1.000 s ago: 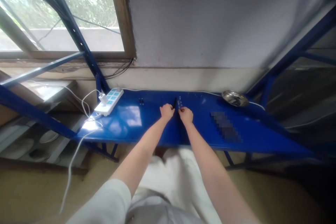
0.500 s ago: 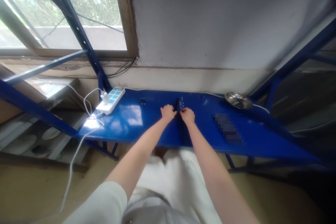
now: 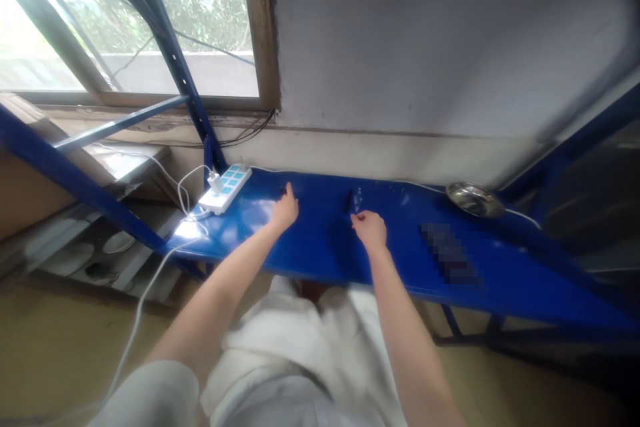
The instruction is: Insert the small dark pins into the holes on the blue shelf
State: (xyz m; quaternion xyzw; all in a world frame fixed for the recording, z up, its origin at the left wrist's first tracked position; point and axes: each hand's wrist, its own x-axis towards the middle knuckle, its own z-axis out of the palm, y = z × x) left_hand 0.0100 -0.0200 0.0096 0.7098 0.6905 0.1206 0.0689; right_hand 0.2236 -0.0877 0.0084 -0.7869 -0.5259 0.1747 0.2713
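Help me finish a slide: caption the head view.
Left hand at small dark pieces, right hand near a black strip and small clear pieces, on a blue table.

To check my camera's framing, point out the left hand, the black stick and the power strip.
Left hand (image 3: pixel 285 211): head view, on the back of the hand.
Black stick (image 3: pixel 349 201): head view, midway along its length.
Power strip (image 3: pixel 230 185): head view, on its socket face.
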